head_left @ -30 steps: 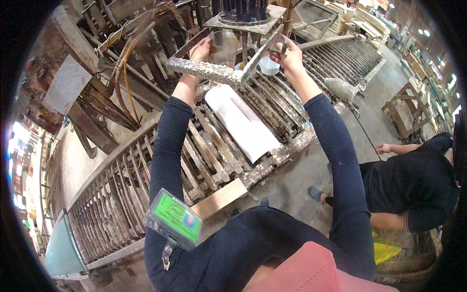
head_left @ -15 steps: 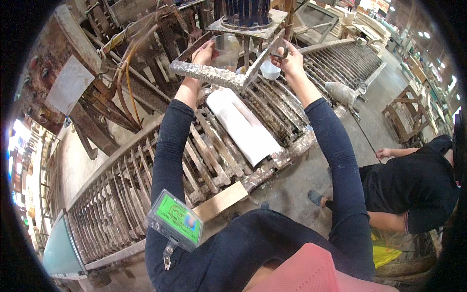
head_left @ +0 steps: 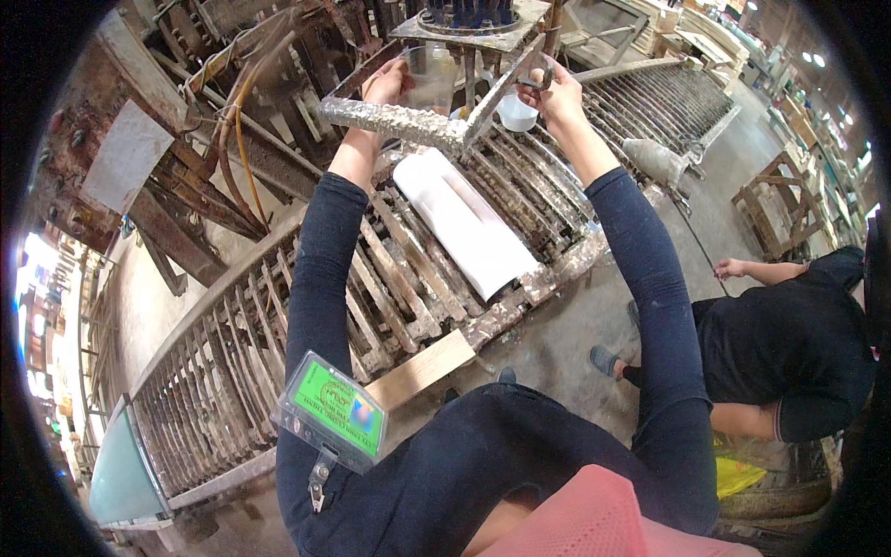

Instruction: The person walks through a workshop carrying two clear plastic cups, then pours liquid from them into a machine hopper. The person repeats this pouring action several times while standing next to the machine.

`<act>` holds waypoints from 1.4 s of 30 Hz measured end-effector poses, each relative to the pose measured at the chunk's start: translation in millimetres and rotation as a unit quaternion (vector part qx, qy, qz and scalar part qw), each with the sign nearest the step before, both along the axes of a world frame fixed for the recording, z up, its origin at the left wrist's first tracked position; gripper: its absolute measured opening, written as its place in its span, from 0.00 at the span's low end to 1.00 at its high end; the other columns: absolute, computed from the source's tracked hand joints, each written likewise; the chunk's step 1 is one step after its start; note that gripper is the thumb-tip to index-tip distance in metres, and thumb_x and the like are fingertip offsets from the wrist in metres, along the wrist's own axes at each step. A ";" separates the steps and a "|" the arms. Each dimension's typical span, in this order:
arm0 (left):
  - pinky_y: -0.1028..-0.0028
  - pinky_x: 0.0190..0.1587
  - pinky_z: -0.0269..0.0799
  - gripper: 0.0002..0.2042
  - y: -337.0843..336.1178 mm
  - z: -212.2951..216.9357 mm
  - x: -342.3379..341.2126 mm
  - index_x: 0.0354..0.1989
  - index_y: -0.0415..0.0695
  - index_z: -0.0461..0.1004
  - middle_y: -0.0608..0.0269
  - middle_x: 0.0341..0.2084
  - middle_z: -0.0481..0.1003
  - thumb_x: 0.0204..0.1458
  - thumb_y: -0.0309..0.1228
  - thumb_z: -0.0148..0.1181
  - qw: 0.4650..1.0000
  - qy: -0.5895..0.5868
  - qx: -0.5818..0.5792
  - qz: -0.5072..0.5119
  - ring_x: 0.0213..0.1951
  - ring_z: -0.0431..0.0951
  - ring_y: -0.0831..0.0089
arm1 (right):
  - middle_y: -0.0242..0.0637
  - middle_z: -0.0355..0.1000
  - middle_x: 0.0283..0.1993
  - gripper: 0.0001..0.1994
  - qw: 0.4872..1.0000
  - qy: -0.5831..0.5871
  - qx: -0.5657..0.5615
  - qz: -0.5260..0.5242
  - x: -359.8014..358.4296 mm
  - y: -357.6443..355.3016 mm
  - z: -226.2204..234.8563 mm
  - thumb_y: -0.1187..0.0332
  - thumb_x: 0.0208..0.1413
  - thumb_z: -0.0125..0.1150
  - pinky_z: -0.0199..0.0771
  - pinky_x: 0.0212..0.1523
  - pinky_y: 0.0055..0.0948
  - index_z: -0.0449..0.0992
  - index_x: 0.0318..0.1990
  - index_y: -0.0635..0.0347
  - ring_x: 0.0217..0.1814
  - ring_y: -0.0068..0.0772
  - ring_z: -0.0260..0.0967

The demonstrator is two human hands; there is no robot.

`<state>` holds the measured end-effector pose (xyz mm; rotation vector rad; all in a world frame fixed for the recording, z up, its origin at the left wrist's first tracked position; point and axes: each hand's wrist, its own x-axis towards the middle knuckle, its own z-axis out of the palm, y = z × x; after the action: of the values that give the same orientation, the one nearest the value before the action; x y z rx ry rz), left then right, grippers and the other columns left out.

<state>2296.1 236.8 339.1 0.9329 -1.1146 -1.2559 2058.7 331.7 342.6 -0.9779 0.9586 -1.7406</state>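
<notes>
A crusted metal frame (head_left: 399, 121) stands over a slatted bed (head_left: 408, 269). My left hand (head_left: 384, 84) reaches behind its left side, fingers closed at the edge of a clear plastic container (head_left: 429, 79). On the frame's right side, my right hand (head_left: 560, 96) has its fingers curled around a small dark object (head_left: 536, 80), whose kind I cannot make out. A translucent white cup (head_left: 516, 112) sits just below and left of that hand. Nearer to me, a white sheet-like roll (head_left: 469, 227) lies slantwise across the slats.
A motor-like dark cylinder (head_left: 469, 17) rises on a plate behind the frame. Hoses (head_left: 243, 130) hang at the left. A wooden block (head_left: 422, 371) lies along the bed's near edge. At the right, another person (head_left: 784, 343) bends over, holding a thin rod (head_left: 696, 243).
My view has tilted slightly, so the scene sits a little higher. Both hands stay around the metal frame, with the right hand's fingers slightly shifted on the dark object.
</notes>
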 end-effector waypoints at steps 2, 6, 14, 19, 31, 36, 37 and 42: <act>0.73 0.36 0.70 0.14 -1.7 0.3 0.2 0.46 0.41 0.72 0.66 0.33 0.73 0.58 0.27 0.40 1.000 -0.017 -0.025 -0.002 0.29 0.70 0.77 | 0.35 0.70 0.37 0.21 1.000 0.002 0.015 -0.006 -0.5 0.2 -0.2 0.70 0.53 0.56 0.75 0.31 0.28 0.62 0.55 0.57 0.31 0.33 0.72; 0.72 0.37 0.69 0.16 -6.1 -1.9 2.6 0.49 0.40 0.69 0.65 0.36 0.72 0.56 0.24 0.37 0.998 -0.055 -0.023 -0.011 0.29 0.70 0.75 | 0.35 0.70 0.37 0.21 1.000 0.003 -0.002 0.009 -1.1 1.6 -0.3 0.71 0.53 0.56 0.76 0.31 0.28 0.62 0.55 0.58 0.31 0.33 0.72; 0.73 0.37 0.72 0.12 -11.1 -8.9 3.0 0.46 0.39 0.71 0.62 0.31 0.74 0.53 0.26 0.49 0.999 0.036 -0.036 0.001 0.28 0.74 0.73 | 0.37 0.69 0.38 0.21 1.000 0.001 -0.011 0.008 -0.4 2.9 -0.8 0.72 0.53 0.55 0.76 0.32 0.28 0.61 0.55 0.60 0.31 0.33 0.72; 0.73 0.36 0.72 0.12 -13.9 -8.2 4.0 0.45 0.40 0.72 0.62 0.30 0.74 0.53 0.26 0.48 0.999 0.013 -0.032 -0.007 0.27 0.74 0.73 | 0.33 0.68 0.36 0.24 1.000 0.005 0.018 -0.014 -0.2 1.1 -1.5 0.70 0.52 0.58 0.77 0.31 0.29 0.60 0.56 0.59 0.31 0.34 0.72; 0.70 0.38 0.69 0.16 -8.8 -6.1 3.6 0.50 0.41 0.68 0.67 0.36 0.71 0.55 0.24 0.37 0.999 -0.029 -0.029 -0.022 0.30 0.69 0.76 | 0.34 0.68 0.34 0.25 1.000 -0.004 0.014 -0.012 -0.7 0.2 -1.2 0.71 0.50 0.59 0.77 0.30 0.29 0.60 0.56 0.58 0.29 0.34 0.72; 0.71 0.40 0.69 0.17 -8.3 -5.6 4.4 0.51 0.41 0.67 0.66 0.39 0.72 0.55 0.25 0.37 0.998 -0.059 -0.019 -0.016 0.31 0.69 0.76 | 0.35 0.68 0.36 0.26 1.000 0.006 -0.003 0.014 -1.4 2.2 0.7 0.71 0.50 0.59 0.76 0.29 0.28 0.60 0.57 0.58 0.30 0.34 0.72; 0.71 0.40 0.69 0.17 -8.8 -5.6 4.6 0.51 0.41 0.67 0.66 0.39 0.72 0.55 0.25 0.37 0.998 -0.043 -0.030 -0.024 0.31 0.70 0.76 | 0.35 0.69 0.36 0.26 1.000 0.010 -0.001 0.015 -1.2 2.4 0.8 0.71 0.50 0.59 0.76 0.29 0.28 0.60 0.57 0.58 0.30 0.34 0.72; 0.76 0.34 0.68 0.13 -14.9 -8.0 3.2 0.46 0.43 0.71 0.67 0.31 0.73 0.54 0.29 0.48 0.999 -0.002 -0.026 -0.022 0.25 0.71 0.77 | 0.35 0.68 0.36 0.27 1.000 -0.012 -0.001 0.003 -1.4 0.3 -2.3 0.71 0.50 0.58 0.76 0.28 0.28 0.58 0.58 0.57 0.29 0.35 0.73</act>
<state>2299.2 221.8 331.1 0.8767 -1.1714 -1.2543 2057.3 332.0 340.3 -0.9598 0.9376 -1.7443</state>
